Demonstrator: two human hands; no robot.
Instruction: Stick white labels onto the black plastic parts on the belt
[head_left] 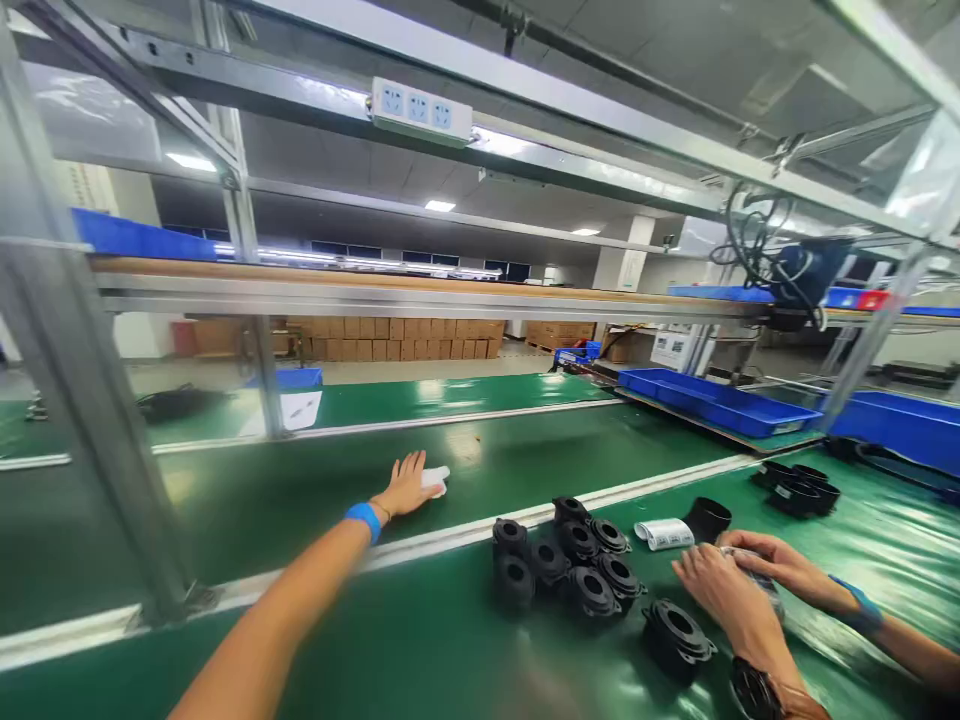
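A soft-looking, folded white piece (436, 480) lies on smooth green surface (517, 455) beneath the thumb of the left hand (405, 487), open, palm down, fingers extended; forearm angled inward. Right hand unseen. Nearby: ring-topped black parts (580, 541), co-worker's hands (742, 575).

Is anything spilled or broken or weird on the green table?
Nothing stands out: I see no spill or break on the green table. One black part sits apart from the bunch, but that looks ordinary.
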